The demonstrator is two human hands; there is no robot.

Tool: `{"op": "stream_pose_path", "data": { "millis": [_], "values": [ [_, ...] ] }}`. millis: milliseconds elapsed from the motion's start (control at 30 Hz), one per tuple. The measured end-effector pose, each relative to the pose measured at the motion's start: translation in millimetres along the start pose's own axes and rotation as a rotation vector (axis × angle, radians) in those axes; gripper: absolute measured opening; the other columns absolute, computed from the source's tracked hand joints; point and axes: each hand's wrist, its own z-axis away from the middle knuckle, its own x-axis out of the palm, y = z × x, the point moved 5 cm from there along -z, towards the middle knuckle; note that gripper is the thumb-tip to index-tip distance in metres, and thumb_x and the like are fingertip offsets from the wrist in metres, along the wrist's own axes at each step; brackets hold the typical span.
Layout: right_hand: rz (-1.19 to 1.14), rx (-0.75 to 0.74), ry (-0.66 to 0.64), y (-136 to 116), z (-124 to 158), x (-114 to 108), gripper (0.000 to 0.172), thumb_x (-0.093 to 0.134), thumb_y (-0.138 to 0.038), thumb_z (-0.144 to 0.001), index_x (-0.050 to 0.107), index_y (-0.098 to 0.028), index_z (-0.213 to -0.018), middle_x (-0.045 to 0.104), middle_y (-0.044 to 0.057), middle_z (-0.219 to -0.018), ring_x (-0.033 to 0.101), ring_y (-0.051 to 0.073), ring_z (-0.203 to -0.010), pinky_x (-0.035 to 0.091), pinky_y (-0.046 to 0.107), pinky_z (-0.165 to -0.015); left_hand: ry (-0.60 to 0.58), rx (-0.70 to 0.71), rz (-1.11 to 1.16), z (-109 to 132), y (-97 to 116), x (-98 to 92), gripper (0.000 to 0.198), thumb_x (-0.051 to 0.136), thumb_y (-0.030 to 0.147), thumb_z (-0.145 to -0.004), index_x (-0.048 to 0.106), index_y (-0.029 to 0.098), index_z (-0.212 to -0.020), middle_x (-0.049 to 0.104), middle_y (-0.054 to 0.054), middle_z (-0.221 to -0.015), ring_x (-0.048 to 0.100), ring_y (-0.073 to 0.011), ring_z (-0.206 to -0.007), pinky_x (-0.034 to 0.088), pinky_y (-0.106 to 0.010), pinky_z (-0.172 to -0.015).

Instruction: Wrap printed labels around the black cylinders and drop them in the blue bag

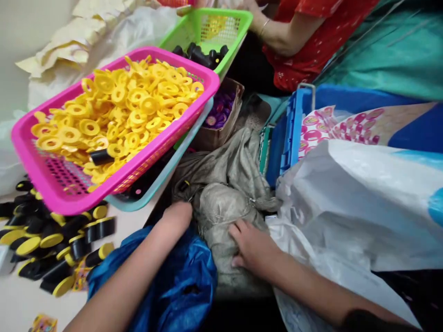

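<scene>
My left hand (pixel 178 216) reaches down between a blue plastic bag (pixel 187 276) and a grey woven sack (pixel 224 203). Its fingers are turned away from me, so whether they grip anything is hidden. Just beyond it, a dark piece with a small yellow mark (pixel 183 185) lies against the sack. My right hand (pixel 256 249) rests on the crumpled front of the sack, fingers apart and lightly bent, holding nothing that I can see.
A pink basket (pixel 166 173) of yellow rings sits over a light-blue tray (pixel 138 203). Black-and-yellow pieces (pixel 79 244) lie at left. Behind are a green basket (pixel 242 18), a carton (pixel 211 138) of purple pieces and a person in red (pixel 294 41). A blue crate (pixel 292 129) and white bag (pixel 346 207) stand right.
</scene>
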Motion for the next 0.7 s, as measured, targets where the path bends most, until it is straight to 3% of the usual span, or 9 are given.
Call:
{"op": "stream_pose_path", "data": {
  "millis": [133,200,267,367,433,467,533,600,700],
  "values": [
    [0.007,-0.229,-0.075,-1.5,21.3,41.8,0.056,0.075,-0.047,-0.068,0.058,-0.018,-0.113,0.058,0.014,-0.115,0.054,0.032,-0.106,0.046,0.043,-0.084,0.038,-0.120,-0.050,-85.9,27.9,10.0,0.036,0.040,0.009,-0.084,0.061,0.011,-0.114,0.057,-0.027,-0.118,0.061,-0.0340,-0.104,0.050,-0.043,-0.080],
    [0.021,-0.302,-0.052,8.6,26.1,58.8,0.068,0.077,-0.053,-0.062,0.057,-0.018,-0.117,0.056,0.017,-0.120,0.051,0.036,-0.109,0.043,0.049,-0.088,0.074,-0.143,-0.060,-106.3,24.1,17.2,0.044,0.030,0.007,-0.086,0.055,0.011,-0.123,0.047,-0.029,-0.130,0.058,-0.0350,-0.110,0.049,-0.044,-0.080],
    [0.012,-0.358,-0.028,18.3,31.9,68.4,0.062,0.076,-0.046,-0.066,0.057,-0.020,-0.119,0.054,0.018,-0.125,0.048,0.037,-0.113,0.040,0.051,-0.091,0.082,-0.160,-0.055,-112.7,13.7,21.0,0.046,0.028,0.007,-0.086,0.052,0.012,-0.125,0.047,-0.028,-0.129,0.060,-0.0342,-0.106,0.050,-0.043,-0.078],
    [-0.136,-0.446,-0.049,27.9,36.1,52.2,0.040,0.070,-0.035,-0.074,0.061,-0.022,-0.111,0.060,0.013,-0.115,0.053,0.031,-0.107,0.043,0.044,-0.087,0.094,-0.179,-0.040,-109.5,1.7,15.8,0.042,0.032,0.015,-0.088,0.050,0.013,-0.127,0.052,-0.026,-0.122,0.062,-0.0330,-0.100,0.050,-0.042,-0.076],
    [-0.348,-0.483,-0.073,35.2,25.1,16.6,0.031,0.066,-0.035,-0.078,0.062,-0.023,-0.107,0.064,0.007,-0.100,0.058,0.023,-0.094,0.046,0.034,-0.079,0.124,-0.107,-0.015,-108.1,5.0,9.1,0.041,0.035,0.020,-0.090,0.049,0.016,-0.127,0.053,-0.022,-0.123,0.060,-0.0317,-0.104,0.048,-0.040,-0.080],
    [-0.471,-0.432,-0.019,43.8,11.3,-7.8,0.032,0.064,-0.035,-0.079,0.061,-0.024,-0.109,0.065,0.005,-0.098,0.060,0.019,-0.089,0.046,0.030,-0.077,0.106,-0.024,0.008,-109.1,11.0,8.6,0.039,0.037,0.020,-0.089,0.050,0.019,-0.126,0.054,-0.019,-0.123,0.059,-0.0301,-0.107,0.047,-0.039,-0.083],
    [-0.585,-0.247,0.285,70.9,-29.8,-60.5,0.027,0.059,-0.030,-0.081,0.061,-0.022,-0.107,0.065,0.005,-0.103,0.060,0.018,-0.091,0.046,0.030,-0.080,-0.002,0.166,0.062,-113.1,27.1,15.0,0.037,0.047,0.018,-0.085,0.056,0.024,-0.120,0.060,-0.012,-0.117,0.060,-0.0253,-0.106,0.046,-0.033,-0.085],
    [-0.489,0.001,0.432,100.2,-84.7,-89.0,0.023,0.060,-0.023,-0.079,0.063,-0.018,-0.101,0.067,0.006,-0.097,0.061,0.020,-0.088,0.046,0.030,-0.078,-0.122,0.273,0.094,-118.7,41.4,27.3,0.038,0.055,0.015,-0.078,0.061,0.027,-0.114,0.064,-0.008,-0.110,0.062,-0.0225,-0.102,0.046,-0.029,-0.084],
    [-0.243,0.398,0.262,135.8,-171.8,-74.3,0.027,0.062,-0.016,-0.077,0.063,-0.010,-0.103,0.066,0.017,-0.105,0.061,0.027,-0.098,0.046,0.034,-0.081,-0.106,0.242,0.106,-129.3,53.7,41.2,0.037,0.052,0.016,-0.081,0.061,0.026,-0.116,0.063,-0.010,-0.114,0.063,-0.0254,-0.102,0.046,-0.033,-0.085]
  ]
}}
